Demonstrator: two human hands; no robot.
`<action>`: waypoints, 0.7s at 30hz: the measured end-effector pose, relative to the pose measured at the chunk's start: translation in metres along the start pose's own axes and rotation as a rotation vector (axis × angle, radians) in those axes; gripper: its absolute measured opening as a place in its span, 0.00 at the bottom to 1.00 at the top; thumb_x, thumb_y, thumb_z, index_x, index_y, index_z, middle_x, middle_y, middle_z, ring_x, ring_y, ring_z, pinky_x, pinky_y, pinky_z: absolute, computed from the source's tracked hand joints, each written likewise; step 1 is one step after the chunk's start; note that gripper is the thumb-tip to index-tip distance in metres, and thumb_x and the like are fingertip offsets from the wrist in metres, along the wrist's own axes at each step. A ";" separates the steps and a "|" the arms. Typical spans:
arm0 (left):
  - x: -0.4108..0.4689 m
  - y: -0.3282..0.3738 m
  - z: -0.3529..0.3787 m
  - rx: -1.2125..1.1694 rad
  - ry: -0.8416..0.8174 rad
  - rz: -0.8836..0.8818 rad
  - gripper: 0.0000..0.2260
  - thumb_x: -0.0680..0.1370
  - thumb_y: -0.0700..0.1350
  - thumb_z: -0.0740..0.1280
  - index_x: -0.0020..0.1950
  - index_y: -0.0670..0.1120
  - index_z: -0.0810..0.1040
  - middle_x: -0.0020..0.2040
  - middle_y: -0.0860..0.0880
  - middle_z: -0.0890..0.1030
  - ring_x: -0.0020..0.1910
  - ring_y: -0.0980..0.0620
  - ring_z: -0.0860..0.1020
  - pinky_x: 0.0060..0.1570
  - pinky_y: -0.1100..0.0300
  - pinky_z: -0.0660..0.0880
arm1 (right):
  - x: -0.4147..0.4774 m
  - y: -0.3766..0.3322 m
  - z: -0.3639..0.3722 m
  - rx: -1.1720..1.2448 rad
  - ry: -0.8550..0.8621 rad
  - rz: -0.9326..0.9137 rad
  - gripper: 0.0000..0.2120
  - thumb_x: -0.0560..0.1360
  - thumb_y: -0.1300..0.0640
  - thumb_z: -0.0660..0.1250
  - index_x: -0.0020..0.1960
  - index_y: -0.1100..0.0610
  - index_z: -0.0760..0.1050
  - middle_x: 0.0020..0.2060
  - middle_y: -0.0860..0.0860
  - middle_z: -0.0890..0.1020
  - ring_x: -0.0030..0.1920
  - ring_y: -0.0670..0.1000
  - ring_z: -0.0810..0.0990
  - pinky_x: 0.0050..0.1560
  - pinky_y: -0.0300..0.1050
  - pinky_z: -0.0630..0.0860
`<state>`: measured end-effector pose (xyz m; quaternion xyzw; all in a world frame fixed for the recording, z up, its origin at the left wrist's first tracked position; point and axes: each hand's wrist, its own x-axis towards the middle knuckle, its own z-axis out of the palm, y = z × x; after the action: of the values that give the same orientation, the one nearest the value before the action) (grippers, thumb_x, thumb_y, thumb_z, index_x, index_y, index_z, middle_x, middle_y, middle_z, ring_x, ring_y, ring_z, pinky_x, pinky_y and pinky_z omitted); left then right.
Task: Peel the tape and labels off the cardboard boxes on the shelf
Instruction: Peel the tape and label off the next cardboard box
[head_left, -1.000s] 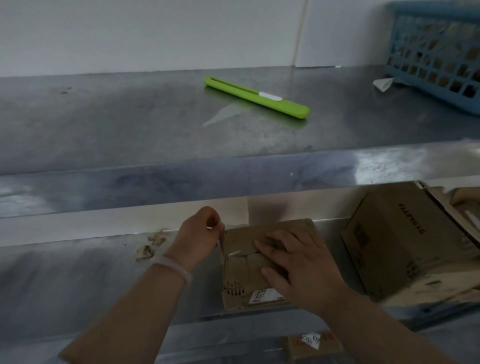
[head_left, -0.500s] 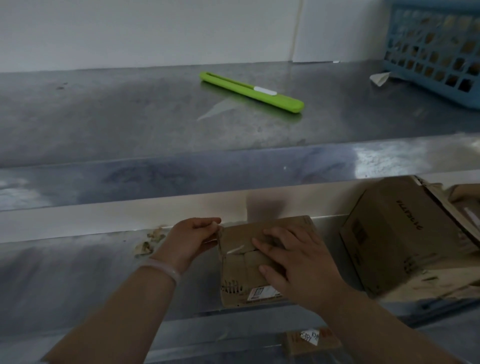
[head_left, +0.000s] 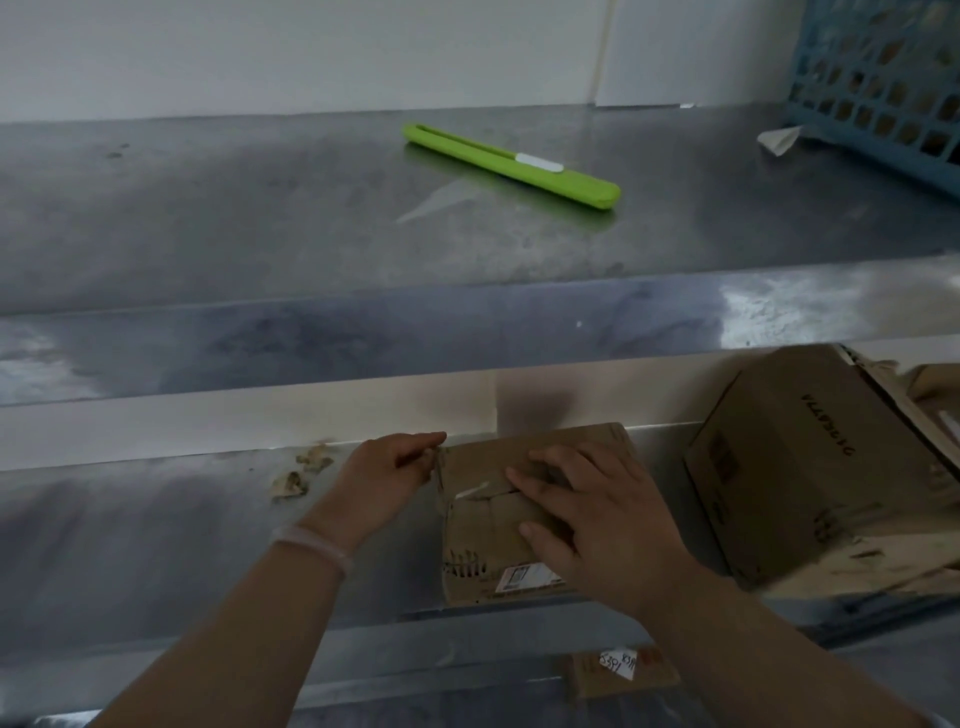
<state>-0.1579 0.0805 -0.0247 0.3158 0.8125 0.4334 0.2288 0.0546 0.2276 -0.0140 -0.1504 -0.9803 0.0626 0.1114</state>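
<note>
A small flat cardboard box (head_left: 480, 530) lies on the middle metal shelf (head_left: 156, 545), with a white printed label (head_left: 524, 577) on its near end and a strip of clear tape across its top. My left hand (head_left: 384, 478) is at the box's far left corner, thumb and forefinger pinching the tape at that edge. On top of the box my right hand (head_left: 597, 519) lies flat with spread fingers and presses it down. A larger cardboard box (head_left: 810, 467) stands tilted to the right.
Torn tape and paper scraps (head_left: 301, 473) lie on the shelf left of my left hand. On the upper shelf are a green box cutter (head_left: 514, 166), a white paper scrap (head_left: 777, 139) and a blue basket (head_left: 883, 83). Another labelled box (head_left: 623, 670) sits on the shelf below.
My left hand dropped from a raised pinch beside the box to its far left corner, fingers now stretched toward the edge. My right hand stayed flat on the box.
</note>
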 end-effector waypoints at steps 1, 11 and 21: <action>-0.001 0.002 0.001 -0.221 -0.038 -0.089 0.12 0.79 0.36 0.63 0.60 0.46 0.80 0.55 0.48 0.82 0.51 0.53 0.81 0.56 0.58 0.78 | 0.000 0.000 0.000 -0.001 -0.004 0.000 0.24 0.76 0.36 0.56 0.68 0.42 0.73 0.62 0.44 0.75 0.62 0.53 0.72 0.66 0.55 0.68; 0.017 0.004 -0.008 -0.379 -0.233 -0.253 0.11 0.79 0.34 0.62 0.49 0.44 0.83 0.49 0.44 0.85 0.49 0.49 0.83 0.52 0.55 0.79 | -0.002 0.000 -0.001 0.006 -0.005 -0.001 0.23 0.76 0.36 0.56 0.68 0.42 0.74 0.62 0.44 0.75 0.62 0.53 0.73 0.65 0.57 0.69; 0.015 -0.020 0.005 -0.005 -0.014 -0.231 0.08 0.74 0.34 0.70 0.40 0.46 0.78 0.40 0.45 0.82 0.38 0.50 0.80 0.36 0.61 0.80 | 0.000 -0.002 -0.005 0.020 -0.046 -0.007 0.23 0.76 0.37 0.57 0.68 0.42 0.73 0.63 0.45 0.75 0.62 0.53 0.73 0.64 0.58 0.69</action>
<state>-0.1717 0.0857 -0.0460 0.2225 0.8408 0.4040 0.2835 0.0549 0.2264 -0.0084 -0.1445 -0.9824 0.0757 0.0907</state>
